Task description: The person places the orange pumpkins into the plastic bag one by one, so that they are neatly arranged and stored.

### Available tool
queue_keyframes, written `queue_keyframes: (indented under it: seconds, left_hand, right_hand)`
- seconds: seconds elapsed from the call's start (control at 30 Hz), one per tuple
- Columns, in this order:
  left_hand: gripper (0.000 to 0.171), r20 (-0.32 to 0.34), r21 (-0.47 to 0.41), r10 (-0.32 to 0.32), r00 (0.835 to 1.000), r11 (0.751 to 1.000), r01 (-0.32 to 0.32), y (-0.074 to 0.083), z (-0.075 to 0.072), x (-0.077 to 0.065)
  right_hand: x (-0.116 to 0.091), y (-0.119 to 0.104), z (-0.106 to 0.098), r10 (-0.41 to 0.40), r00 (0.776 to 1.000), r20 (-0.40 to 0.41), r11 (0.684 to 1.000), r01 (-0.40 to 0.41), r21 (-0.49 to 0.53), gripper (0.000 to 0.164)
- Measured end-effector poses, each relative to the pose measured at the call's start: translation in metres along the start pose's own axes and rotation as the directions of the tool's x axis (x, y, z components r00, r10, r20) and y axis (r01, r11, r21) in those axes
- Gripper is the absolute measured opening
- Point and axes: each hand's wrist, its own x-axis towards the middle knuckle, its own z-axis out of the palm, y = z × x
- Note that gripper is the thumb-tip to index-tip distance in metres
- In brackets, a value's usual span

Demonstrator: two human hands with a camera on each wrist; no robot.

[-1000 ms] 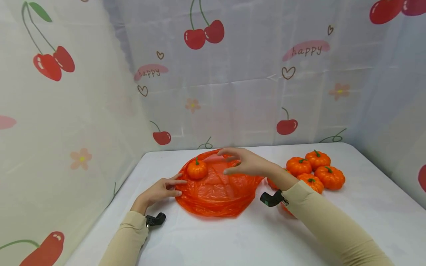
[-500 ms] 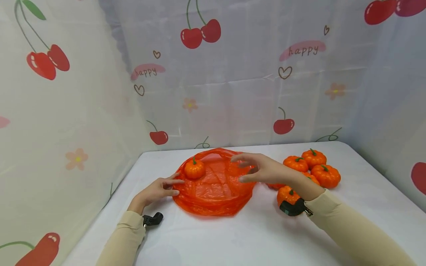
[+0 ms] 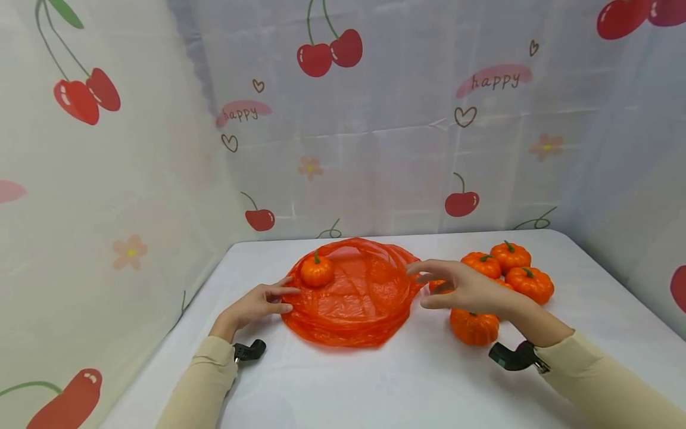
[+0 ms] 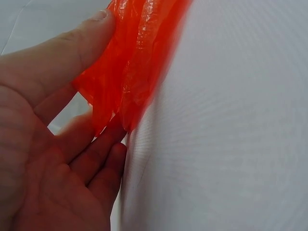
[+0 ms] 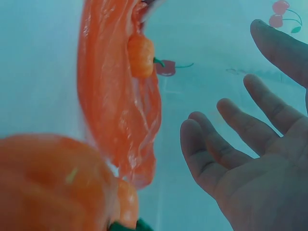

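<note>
A red-orange plastic bag [image 3: 348,325] lies spread on the white table, its mouth wide. One small orange pumpkin [image 3: 317,271] with a green stem sits in its left part. My left hand [image 3: 261,308] holds the bag's left edge; in the left wrist view the gathered plastic [image 4: 134,62] runs between thumb and fingers. Past the bag's right edge hovers my right hand [image 3: 463,287], fingers spread and relaxed, nothing in them. Just in front of it rests a pumpkin [image 3: 474,329], which looms large [image 5: 53,183] in the right wrist view.
More pumpkins [image 3: 529,285] cluster at the right of the table, some partly behind my right hand and forearm. The white table [image 3: 343,387] is enclosed by cherry-print cloth walls [image 3: 375,173] at the back and sides.
My right hand has moved right, from over the bag to beside the pumpkins, uncovering the bag's right part. My left hand stays at the bag's left edge.
</note>
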Motion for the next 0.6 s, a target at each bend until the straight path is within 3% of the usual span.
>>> queue_keyframes:
  seconds: [0.2,0.43,0.6]
  left_hand:
    - [0.045,0.004,0.004,-0.001,1.000,1.000,0.001,0.001,-0.002,0.000]
    - [0.044,0.005,0.001,0.004,1.000,1.000,-0.004,0.001,-0.002,0.000]
    - [0.044,0.003,0.003,0.000,1.000,1.000,0.000,0.001,-0.002,0.000]
  right_hand:
    - [-0.020,0.003,-0.011,0.070,0.997,-0.025,0.997,-0.071,-0.025,0.050]
    - [-0.037,0.008,-0.018,0.027,0.996,-0.086,0.995,-0.036,-0.097,0.047]
    - [-0.047,0.012,-0.020,0.045,0.989,-0.141,0.991,-0.063,-0.121,0.047]
